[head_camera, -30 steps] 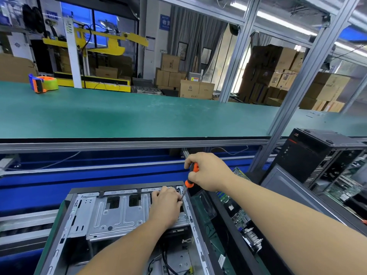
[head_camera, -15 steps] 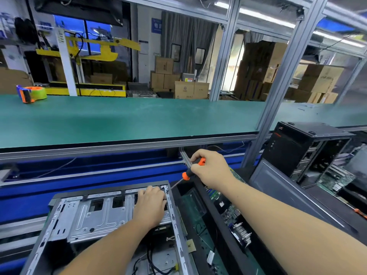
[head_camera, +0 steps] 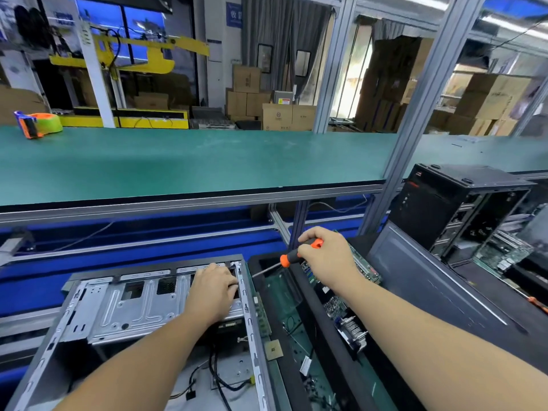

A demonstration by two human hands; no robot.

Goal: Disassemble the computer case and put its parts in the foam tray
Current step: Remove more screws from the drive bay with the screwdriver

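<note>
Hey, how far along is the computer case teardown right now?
Done: the computer case lies open, and circuit boards already sit in the black foam tray. In hand: the left hand rests on the metal drive cage; the right hand grips a screwdriver. Left: cage and cables remain inside.

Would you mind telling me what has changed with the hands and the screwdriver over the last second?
The right hand has drawn the screwdriver away from the open case, to the right; its tip now hangs over the foam tray beside the case. The grip on the orange and black handle is unchanged. The left hand stays resting on the metal drive cage.
</note>
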